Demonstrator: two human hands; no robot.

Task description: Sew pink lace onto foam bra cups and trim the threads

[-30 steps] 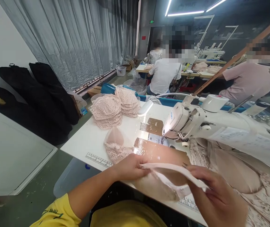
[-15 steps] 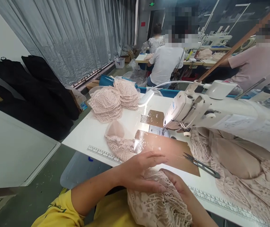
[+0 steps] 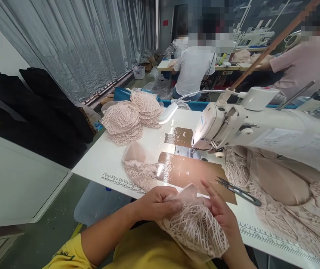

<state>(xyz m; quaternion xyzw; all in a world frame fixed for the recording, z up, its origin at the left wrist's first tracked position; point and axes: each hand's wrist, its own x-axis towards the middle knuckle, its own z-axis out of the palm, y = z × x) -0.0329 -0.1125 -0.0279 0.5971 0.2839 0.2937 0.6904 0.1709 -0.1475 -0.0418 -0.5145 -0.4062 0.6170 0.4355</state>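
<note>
A beige lace cup piece (image 3: pixel 195 228) with a sheer mesh edge is held over my lap, at the table's front edge. My left hand (image 3: pixel 160 203) pinches its upper left side between thumb and fingers. My right hand (image 3: pixel 223 215) grips the right side, its index finger stretched out; some of its fingers are hidden behind the lace. Another lace piece with a sheer cup (image 3: pixel 139 164) lies on the table beyond my left hand. Thread snips (image 3: pixel 239 191) rest on the brown plate (image 3: pixel 201 173), beyond my right hand.
A white sewing machine (image 3: pixel 232 123) stands over the table (image 3: pixel 92 160), its lamp (image 3: pixel 168 113) lit. Lace stacks (image 3: pixel 122 121) sit at the back left. Sewn lace garments (image 3: pixel 285 186) lie at the right. Co-workers (image 3: pixel 195 71) sit beyond.
My left hand has gone from lying flat over the lace to pinching its edge. The piece has been turned and raised, showing its mesh edge. My right index finger now stretches out.
</note>
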